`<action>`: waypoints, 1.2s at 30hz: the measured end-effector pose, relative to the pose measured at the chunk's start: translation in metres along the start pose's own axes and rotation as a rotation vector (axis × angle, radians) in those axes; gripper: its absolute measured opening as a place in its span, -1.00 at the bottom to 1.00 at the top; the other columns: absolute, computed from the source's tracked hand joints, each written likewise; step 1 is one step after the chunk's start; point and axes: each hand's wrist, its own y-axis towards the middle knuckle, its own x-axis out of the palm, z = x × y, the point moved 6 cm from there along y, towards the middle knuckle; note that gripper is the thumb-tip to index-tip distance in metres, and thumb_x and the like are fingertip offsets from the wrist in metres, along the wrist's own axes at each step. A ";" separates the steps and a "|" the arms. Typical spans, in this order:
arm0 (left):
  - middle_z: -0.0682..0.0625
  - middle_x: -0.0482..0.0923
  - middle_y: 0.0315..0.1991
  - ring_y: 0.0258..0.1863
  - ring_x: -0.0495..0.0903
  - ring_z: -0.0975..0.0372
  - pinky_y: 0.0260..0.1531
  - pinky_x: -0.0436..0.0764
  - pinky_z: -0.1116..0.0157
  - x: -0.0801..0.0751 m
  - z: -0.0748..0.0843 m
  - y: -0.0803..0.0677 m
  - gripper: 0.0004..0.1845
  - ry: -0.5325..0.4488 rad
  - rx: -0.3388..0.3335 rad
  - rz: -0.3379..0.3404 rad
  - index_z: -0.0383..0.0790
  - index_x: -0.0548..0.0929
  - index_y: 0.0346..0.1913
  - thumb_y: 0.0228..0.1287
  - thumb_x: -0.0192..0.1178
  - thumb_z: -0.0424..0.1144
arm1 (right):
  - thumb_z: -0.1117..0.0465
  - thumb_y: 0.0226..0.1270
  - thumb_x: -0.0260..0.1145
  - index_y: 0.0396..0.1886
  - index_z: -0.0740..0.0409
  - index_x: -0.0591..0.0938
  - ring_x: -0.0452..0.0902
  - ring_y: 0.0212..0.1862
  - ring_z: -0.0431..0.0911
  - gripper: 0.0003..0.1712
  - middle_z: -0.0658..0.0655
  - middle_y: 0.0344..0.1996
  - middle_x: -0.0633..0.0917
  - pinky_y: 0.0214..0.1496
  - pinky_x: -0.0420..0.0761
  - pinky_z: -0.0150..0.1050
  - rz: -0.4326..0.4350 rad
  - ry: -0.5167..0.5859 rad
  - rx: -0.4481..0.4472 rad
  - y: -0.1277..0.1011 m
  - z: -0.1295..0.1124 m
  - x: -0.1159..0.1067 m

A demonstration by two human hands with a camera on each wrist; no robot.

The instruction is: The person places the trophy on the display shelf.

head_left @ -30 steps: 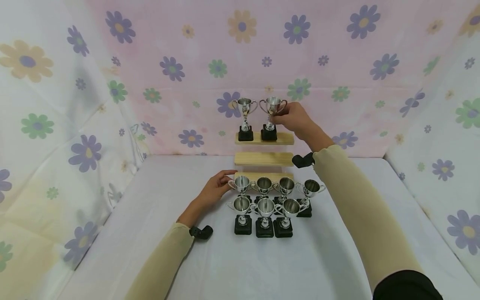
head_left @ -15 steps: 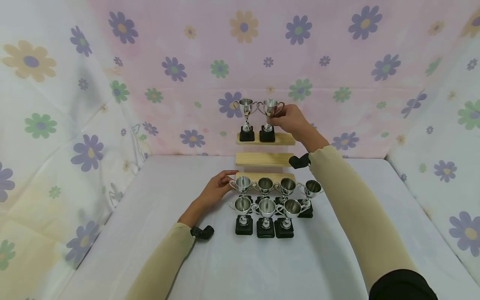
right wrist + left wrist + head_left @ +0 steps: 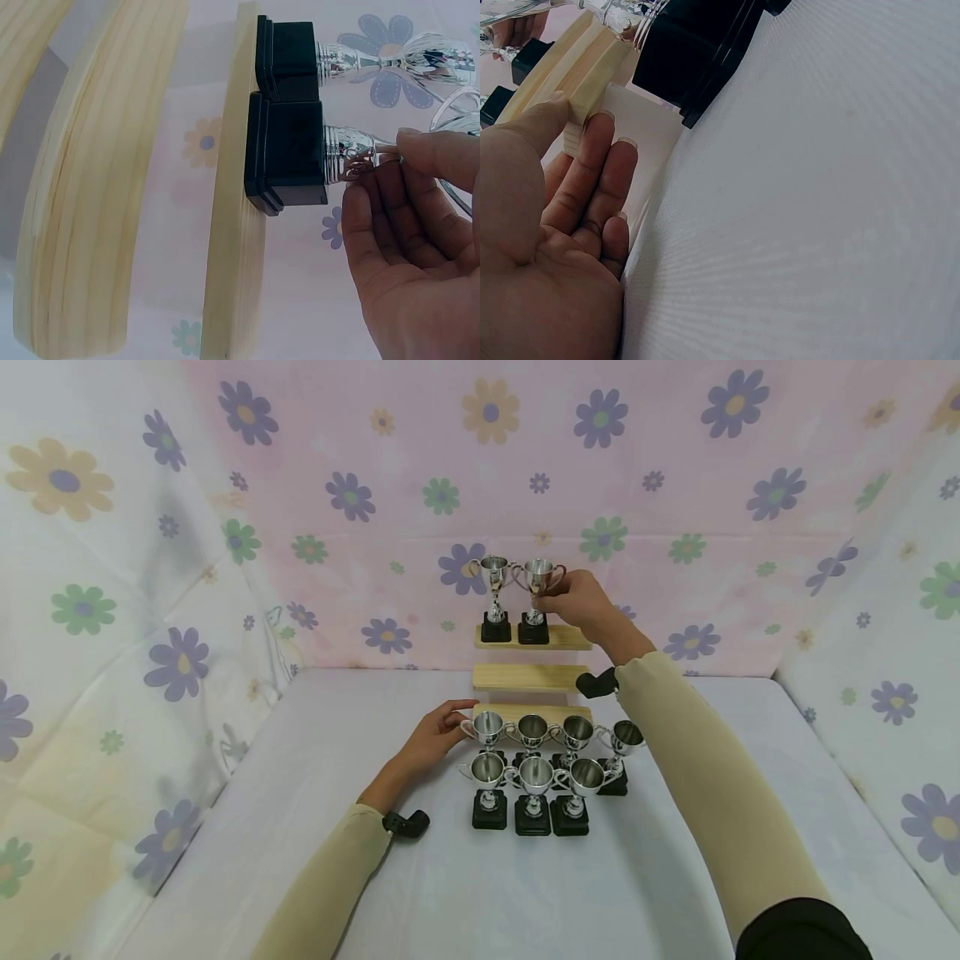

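From here, I see the right hand [image 3: 581, 602], above centre of the frame, pinching the stem of a trophy [image 3: 533, 628] between thumb and fingers; its black base stands upright on the top shelf [image 3: 570, 638]. The left hand [image 3: 432, 737], just left of the lower centre, pinches the near left end of the bottom shelf [image 3: 532, 712]. Just left of the held trophy stands a second trophy [image 3: 495, 627]. The middle shelf [image 3: 532, 677] lies between the other two. Seven more trophies [image 3: 532, 816] stand upright in two rows at lower centre on the white-covered counter [image 3: 637, 877]. Flowered cloth [image 3: 420, 602] hangs behind, across the upper frame.
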 end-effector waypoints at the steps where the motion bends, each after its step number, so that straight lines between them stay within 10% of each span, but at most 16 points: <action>1: -0.16 0.77 -0.07 -0.08 0.69 0.27 -0.03 0.50 0.34 0.000 0.000 0.000 -0.49 0.001 0.001 0.000 -0.26 0.46 0.51 0.59 0.22 -0.35 | 0.32 0.54 0.36 0.14 0.48 0.70 0.43 0.39 0.17 -0.68 0.29 0.14 0.58 0.47 0.41 0.10 -0.001 0.008 -0.002 0.000 0.000 0.001; 36: -0.19 0.76 -0.08 -0.13 0.66 0.28 -0.08 0.47 0.33 0.001 0.000 0.000 -0.49 0.005 0.001 0.005 -0.29 0.45 0.51 0.59 0.19 -0.40 | 0.27 0.53 0.38 0.19 0.35 0.61 0.48 0.30 0.16 -0.64 0.26 0.14 0.60 0.47 0.40 0.11 -0.014 0.011 -0.015 -0.004 0.001 0.001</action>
